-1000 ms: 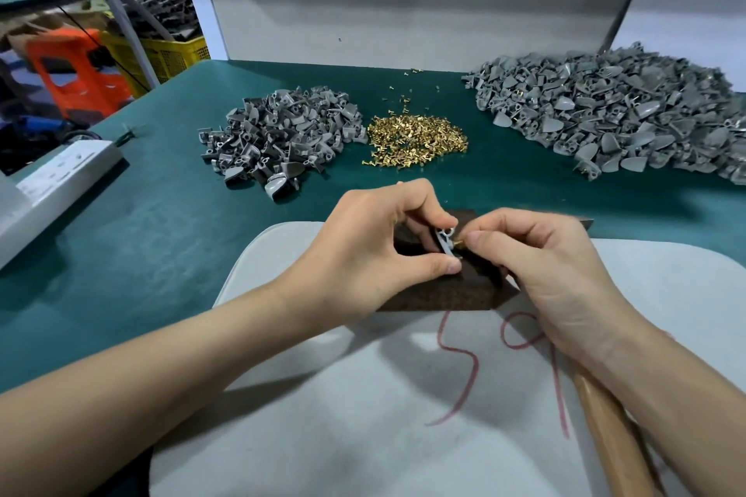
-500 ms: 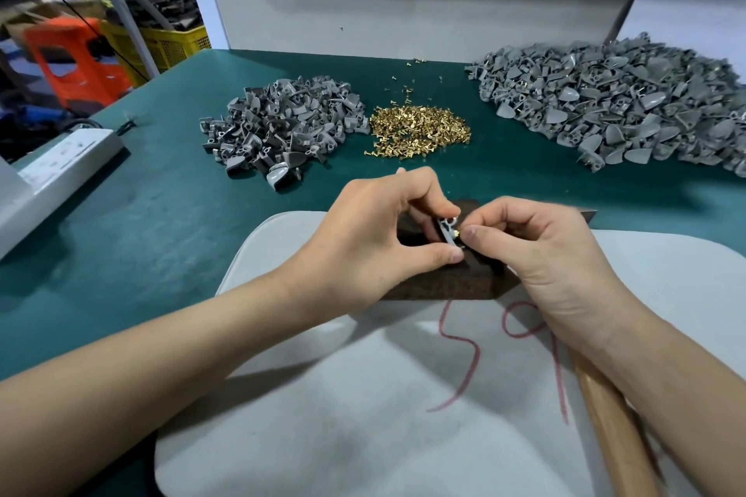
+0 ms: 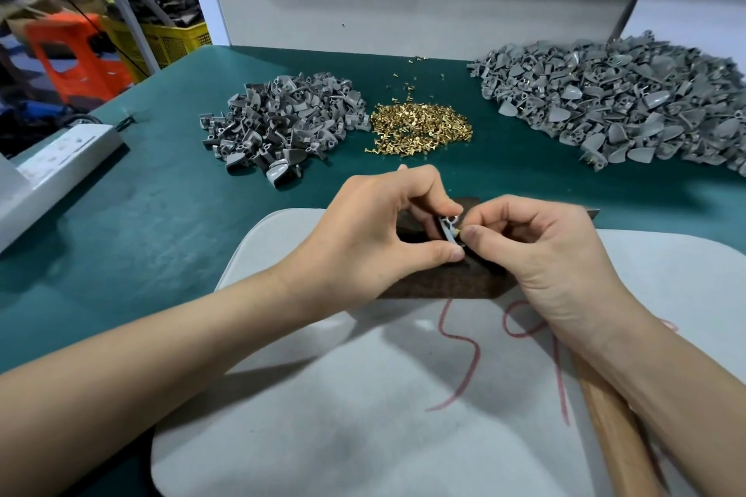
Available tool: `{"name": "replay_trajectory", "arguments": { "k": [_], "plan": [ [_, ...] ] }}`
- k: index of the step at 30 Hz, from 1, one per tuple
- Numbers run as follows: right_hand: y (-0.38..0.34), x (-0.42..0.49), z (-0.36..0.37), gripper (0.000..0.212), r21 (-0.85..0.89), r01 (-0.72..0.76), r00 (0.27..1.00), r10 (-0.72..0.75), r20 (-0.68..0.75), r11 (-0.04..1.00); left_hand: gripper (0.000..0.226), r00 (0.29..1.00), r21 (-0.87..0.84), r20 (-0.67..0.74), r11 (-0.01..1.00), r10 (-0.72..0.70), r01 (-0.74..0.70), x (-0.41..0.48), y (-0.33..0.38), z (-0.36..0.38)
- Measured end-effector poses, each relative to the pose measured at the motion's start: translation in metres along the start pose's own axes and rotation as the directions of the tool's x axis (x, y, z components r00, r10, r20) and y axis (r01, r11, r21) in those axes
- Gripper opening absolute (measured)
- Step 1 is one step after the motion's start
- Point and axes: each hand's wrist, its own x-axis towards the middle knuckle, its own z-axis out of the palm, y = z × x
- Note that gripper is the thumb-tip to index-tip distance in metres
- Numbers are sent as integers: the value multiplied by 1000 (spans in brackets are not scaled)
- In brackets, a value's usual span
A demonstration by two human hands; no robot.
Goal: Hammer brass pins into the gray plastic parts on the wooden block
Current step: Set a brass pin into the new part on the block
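Two gray piles (image 3: 282,121) (image 3: 613,101), one brass pile (image 3: 420,127)

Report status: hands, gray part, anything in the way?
Left hand pinches gray part over wooden block. Right hand pinches brass pin at the part. Hammer handle lies by right forearm, unheld.

I am reading red handwritten digits, seemingly 5, 9, 1, on the pale pad (image 3: 323,436), lower centre.

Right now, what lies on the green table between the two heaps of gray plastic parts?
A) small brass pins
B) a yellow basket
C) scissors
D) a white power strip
A: a pile of small brass pins sits between the smaller heap of gray plastic parts and the larger heap.
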Motion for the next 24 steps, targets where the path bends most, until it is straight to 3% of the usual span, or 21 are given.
{"name": "replay_trajectory", "arguments": {
  "k": [24],
  "plan": [
    [1, 0, 0, 20, 9, -3, 1000, 3, 1, 1000, 27, 999, -29, 21, 999, -31, 31, 1, -1, 0]
  ]
}}
